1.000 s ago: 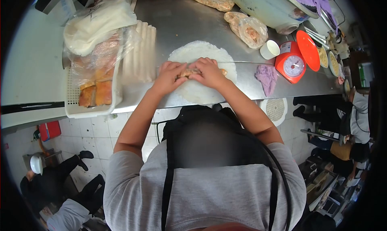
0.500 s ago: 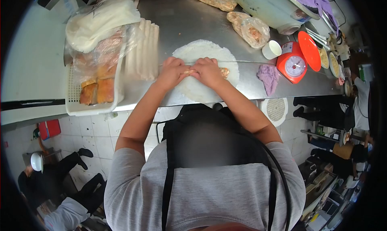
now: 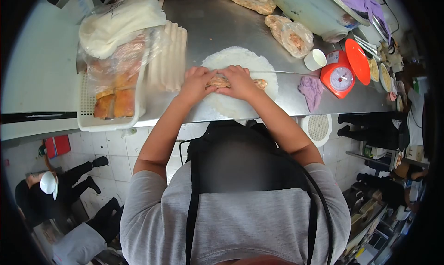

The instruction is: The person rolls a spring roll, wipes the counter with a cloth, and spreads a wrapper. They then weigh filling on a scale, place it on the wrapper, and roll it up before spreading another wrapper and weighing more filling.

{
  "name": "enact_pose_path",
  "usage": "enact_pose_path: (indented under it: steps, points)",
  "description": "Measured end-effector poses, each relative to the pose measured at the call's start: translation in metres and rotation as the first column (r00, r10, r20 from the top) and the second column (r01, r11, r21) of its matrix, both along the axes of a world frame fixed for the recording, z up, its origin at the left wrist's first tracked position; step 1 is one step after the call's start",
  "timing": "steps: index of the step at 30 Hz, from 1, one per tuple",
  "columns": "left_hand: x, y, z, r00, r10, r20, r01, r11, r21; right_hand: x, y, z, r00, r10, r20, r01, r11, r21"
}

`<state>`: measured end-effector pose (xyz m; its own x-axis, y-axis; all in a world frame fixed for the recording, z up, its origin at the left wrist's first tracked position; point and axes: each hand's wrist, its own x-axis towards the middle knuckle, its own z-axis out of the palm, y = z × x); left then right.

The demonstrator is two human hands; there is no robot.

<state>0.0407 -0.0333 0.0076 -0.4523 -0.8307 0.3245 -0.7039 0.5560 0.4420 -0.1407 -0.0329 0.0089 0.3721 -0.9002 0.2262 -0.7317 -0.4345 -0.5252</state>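
A thin round white wrapper (image 3: 252, 60) lies flat on the steel counter in front of me. Across its middle runs a log of minced, orange-flecked filling (image 3: 218, 82), partly covered by my hands. My left hand (image 3: 197, 83) curls round the log's left end. Beside it, my right hand (image 3: 236, 82) grips farther along, thumbs near each other below the filling. The right end of the log sticks out past my right hand. To the left lie several long pale rolls (image 3: 175, 57), next to a white basket (image 3: 108, 125) with browned square pieces (image 3: 124, 103) and plastic bags.
On the right stand a red dial scale (image 3: 338, 80), a white cup (image 3: 315, 59) and a lilac cloth (image 3: 311, 93). Behind are bagged filling (image 3: 291, 36) and a large basin (image 3: 305, 10). A white stool (image 3: 317, 128) sits below the counter edge. Other people stand at both sides.
My hands have moved slightly apart, and more filling shows between them. The view has shifted a little, so the counter things appear slightly farther right.
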Motion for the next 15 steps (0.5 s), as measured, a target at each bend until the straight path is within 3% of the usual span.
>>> enact_pose_path:
  steps: [5, 8, 11, 15]
  points:
    - [0.005, -0.002, -0.005, 0.998, -0.027, 0.055, 0.021, 0.994, 0.104, 0.003, -0.001, -0.010, 0.984, 0.067, -0.167, -0.066, 0.998, 0.010]
    - [0.007, 0.002, -0.004, 1.000, -0.008, 0.017, 0.008, 1.000, 0.015, 0.000, 0.002, 0.005, 0.999, 0.014, -0.052, -0.018, 0.996, -0.084]
    - [0.010, 0.018, 0.003, 0.984, 0.127, -0.123, -0.123, 0.991, 0.044, -0.006, 0.003, 0.014, 0.999, 0.040, 0.002, -0.040, 0.996, -0.079]
    - [-0.004, 0.050, 0.002, 0.950, 0.308, 0.056, -0.310, 0.951, 0.020, 0.000, 0.000, -0.009, 0.995, 0.104, -0.013, -0.105, 0.982, -0.160]
